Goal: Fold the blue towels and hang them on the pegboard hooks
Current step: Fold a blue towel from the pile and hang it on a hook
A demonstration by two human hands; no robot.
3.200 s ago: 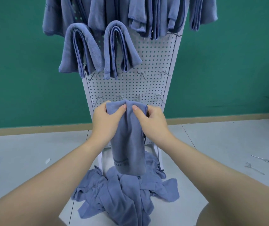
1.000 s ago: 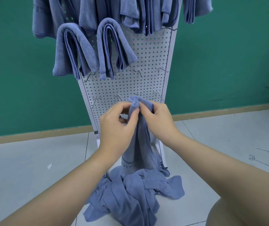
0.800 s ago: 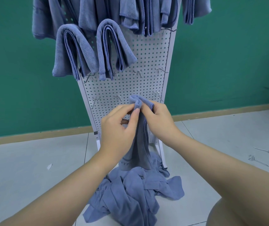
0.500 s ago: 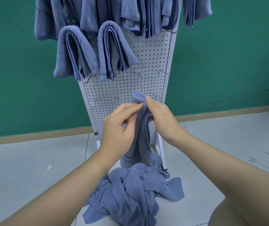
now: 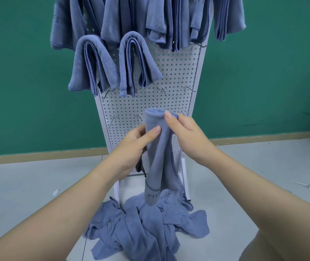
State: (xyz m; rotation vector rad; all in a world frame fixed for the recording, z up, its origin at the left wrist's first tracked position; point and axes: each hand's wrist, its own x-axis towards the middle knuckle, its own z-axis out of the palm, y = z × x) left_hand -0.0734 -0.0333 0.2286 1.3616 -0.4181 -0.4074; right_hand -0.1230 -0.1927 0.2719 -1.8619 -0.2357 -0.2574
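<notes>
A folded blue towel point(image 5: 157, 162) hangs long and narrow in front of the white pegboard point(image 5: 176, 72). My right hand point(image 5: 186, 136) pinches its folded top edge, level with the lower row of hooks point(image 5: 138, 116). My left hand point(image 5: 133, 147) grips the towel's left side a little lower, thumb on the front. Two folded towels point(image 5: 94, 65) drape over hooks in the middle row, and several more hang across the top of the board. Bare hooks point(image 5: 185, 89) stick out at the right of the row below them.
A heap of loose blue towels point(image 5: 146, 227) lies on the grey floor at the pegboard's foot. The green wall point(image 5: 263, 72) stands behind. Spare metal hooks point(image 5: 304, 185) lie on the floor at the right, and a white scrap point(image 5: 55, 192) at the left.
The towel went from held flat to folded lengthwise into a narrow strip. Both hands then raised it toward the lower hooks, and my left hand slid down its side.
</notes>
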